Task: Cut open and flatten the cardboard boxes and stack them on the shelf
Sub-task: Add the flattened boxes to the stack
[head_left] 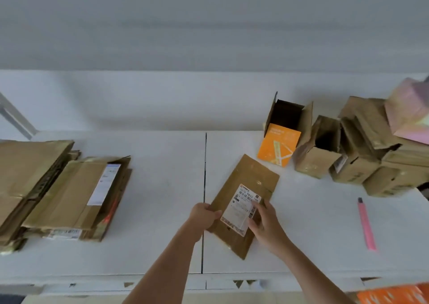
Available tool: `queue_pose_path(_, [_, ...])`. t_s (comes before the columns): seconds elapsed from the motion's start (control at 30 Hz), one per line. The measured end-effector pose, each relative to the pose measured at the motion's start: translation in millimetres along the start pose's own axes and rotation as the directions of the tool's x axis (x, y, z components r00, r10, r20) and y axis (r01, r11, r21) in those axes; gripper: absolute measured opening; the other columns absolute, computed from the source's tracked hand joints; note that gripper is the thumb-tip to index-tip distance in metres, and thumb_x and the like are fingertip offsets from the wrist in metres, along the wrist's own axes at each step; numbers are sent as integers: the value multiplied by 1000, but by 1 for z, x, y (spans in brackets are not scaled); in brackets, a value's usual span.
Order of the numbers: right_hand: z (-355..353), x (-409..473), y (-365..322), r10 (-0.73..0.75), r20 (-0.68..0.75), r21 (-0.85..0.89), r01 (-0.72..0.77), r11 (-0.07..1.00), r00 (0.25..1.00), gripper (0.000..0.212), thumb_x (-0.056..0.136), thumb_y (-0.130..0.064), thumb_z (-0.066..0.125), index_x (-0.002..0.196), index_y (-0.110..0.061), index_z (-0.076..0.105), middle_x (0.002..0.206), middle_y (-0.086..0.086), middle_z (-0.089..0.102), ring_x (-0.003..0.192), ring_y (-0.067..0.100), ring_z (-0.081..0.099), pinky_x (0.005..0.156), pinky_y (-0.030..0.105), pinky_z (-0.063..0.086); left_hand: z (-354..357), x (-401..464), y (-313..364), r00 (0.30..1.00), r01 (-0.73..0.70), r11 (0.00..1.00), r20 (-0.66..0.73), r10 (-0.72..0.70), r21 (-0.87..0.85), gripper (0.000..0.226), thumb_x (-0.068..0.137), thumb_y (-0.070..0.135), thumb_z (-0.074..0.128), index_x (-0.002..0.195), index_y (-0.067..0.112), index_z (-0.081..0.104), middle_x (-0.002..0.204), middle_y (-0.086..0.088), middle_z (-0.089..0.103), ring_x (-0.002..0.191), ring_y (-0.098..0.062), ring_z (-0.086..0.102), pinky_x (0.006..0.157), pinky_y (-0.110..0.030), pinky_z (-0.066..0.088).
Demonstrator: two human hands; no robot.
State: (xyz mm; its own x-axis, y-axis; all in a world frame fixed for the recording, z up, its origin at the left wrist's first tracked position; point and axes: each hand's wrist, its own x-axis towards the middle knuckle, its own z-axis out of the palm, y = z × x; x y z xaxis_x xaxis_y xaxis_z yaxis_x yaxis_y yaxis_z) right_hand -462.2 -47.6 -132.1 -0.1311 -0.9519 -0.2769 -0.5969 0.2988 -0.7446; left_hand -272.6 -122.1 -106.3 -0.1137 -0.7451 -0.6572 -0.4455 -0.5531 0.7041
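Near the front of the white surface [162,187], both hands, left hand [203,215] and right hand [263,220], pinch opposite edges of the flattened box [243,187], which could spring back open or slide off the left-hand stack of flattened boxes [69,194] if laid down crooked.

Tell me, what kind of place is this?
Probably a packing or mailroom workspace, though I can't be sure. A white table holds a stack of flattened boxes on one side, open boxes waiting on the other, and a pink cutter. Both hands hold a flattened box with a shipping label.
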Motion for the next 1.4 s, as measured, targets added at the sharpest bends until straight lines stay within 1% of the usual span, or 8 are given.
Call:
queue_pose_path(0.2, [17,19,-55,-166,-103,107,177,978,981,77,97,-36,56,157,-25,8,151,6,23,142,13,17,119,40,21,-47,-34,0,982,-153,963,-140,124,-223,14,95,12,62,107,4,62,105,-14,71,99,-30,69,86,-44,57])
queue_pose_path(0.4, [83,43,-168,-345,-36,126,347,929,938,74,95,-22,64,154,-30,20,128,-3,33,117,3,34,86,1,37,-158,-72,-28,874,-266,942,-463,147,-204,7,89,18,71,88,14,65,89,-10,71,78,-16,71,70,-35,60])
queue_pose_path(0.5, [131,49,-226,-378,18,141,372,917,925,73,94,-17,64,154,-26,21,129,0,33,119,7,36,80,-7,31,-219,-87,-50,773,-325,917,-624,118,-229,28,84,15,76,106,22,59,91,-1,68,69,-10,69,49,-21,51])
queue_pose_path(0.6, [178,49,-274,-340,60,145,329,933,938,72,96,-17,62,155,-21,22,137,6,34,127,15,41,88,3,22,-279,-94,-77,726,-338,931,-667,166,-137,44,85,6,73,119,28,56,101,-1,63,85,-14,64,64,-23,52])
queue_pose_path(0.97, [285,64,-323,-104,128,-142,122,982,986,59,92,-19,62,145,-19,36,147,10,20,134,30,41,108,34,38,-368,-59,-138,772,-168,819,-443,456,549,24,95,6,52,110,14,68,133,-2,54,118,-22,43,95,-29,38])
queue_pose_path(1.1, [293,68,-318,-147,-32,-322,130,938,989,40,94,-29,59,131,-23,44,143,9,22,129,33,34,99,42,43,-363,-35,-138,837,-212,723,-259,482,658,49,99,19,53,146,31,43,163,8,17,151,-22,4,121,-44,8])
queue_pose_path(1.23, [294,86,-299,-180,194,-521,256,814,964,58,104,-49,27,155,-39,2,163,-5,-20,150,30,-11,118,58,8,-356,-13,-139,928,-209,675,-74,365,707,61,103,26,45,156,35,16,164,10,-9,148,-29,-22,117,-54,-10])
queue_pose_path(1.4, [305,98,-270,-81,317,-646,277,711,945,60,102,-56,8,152,-37,-20,156,-6,-36,146,21,-29,116,53,-18,-350,5,-140,974,-144,666,-13,224,732,68,102,27,48,156,37,9,164,8,-11,146,-30,-26,118,-52,19])
